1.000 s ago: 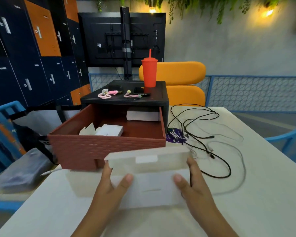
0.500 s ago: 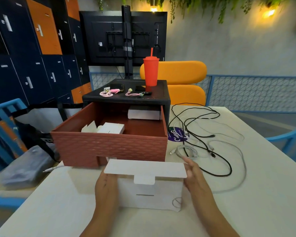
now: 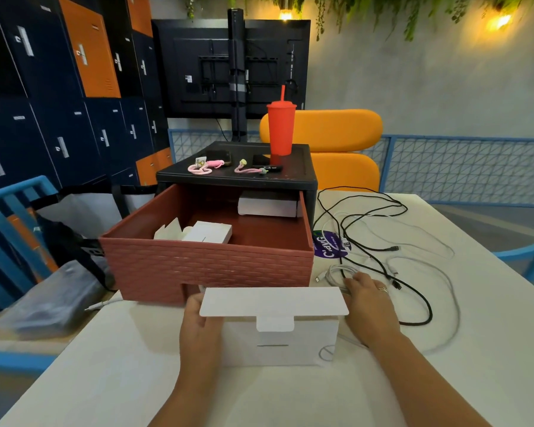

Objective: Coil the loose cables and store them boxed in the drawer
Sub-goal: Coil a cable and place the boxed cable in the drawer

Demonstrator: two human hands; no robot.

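Sitting at lower centre of the frame, a white box [image 3: 278, 343] rests on the pale table [image 3: 105, 365] with its lid flap raised and its tuck tab hanging over the front. The left hand [image 3: 198, 328] clasps the box's left end, with its fingers curled up behind the corner of the flap. The right hand [image 3: 370, 300] is just right of the flap, palm down. Its bent fingertips are on a small coiled white cable [image 3: 332, 272], but whether they actually pinch the coil I cannot tell. A ring [image 3: 382, 289] shows on one finger.

Directly above the box, almost touching it, stands the open brick-red drawer [image 3: 210, 266], pulled out of a black cabinet [image 3: 238, 177]. Inside the drawer are two more white boxes: one near the front left [image 3: 208, 232] with its flaps up, and one at the back right [image 3: 267, 206].

To the right of the drawer, a loose black cable [image 3: 413, 322] and a loose white cable [image 3: 450, 303] sprawl uncoiled over the table, crossing each other. Part of the black one runs over a purple sticker [image 3: 329, 248] beside the drawer's right corner.

On top of the cabinet a red tumbler [image 3: 280, 127] with a straw stands upright, with two pink lanyards [image 3: 201, 168] lying to its left. An orange chair [image 3: 336, 131] is behind it, and blue and orange lockers [image 3: 74, 72] fill the upper left.
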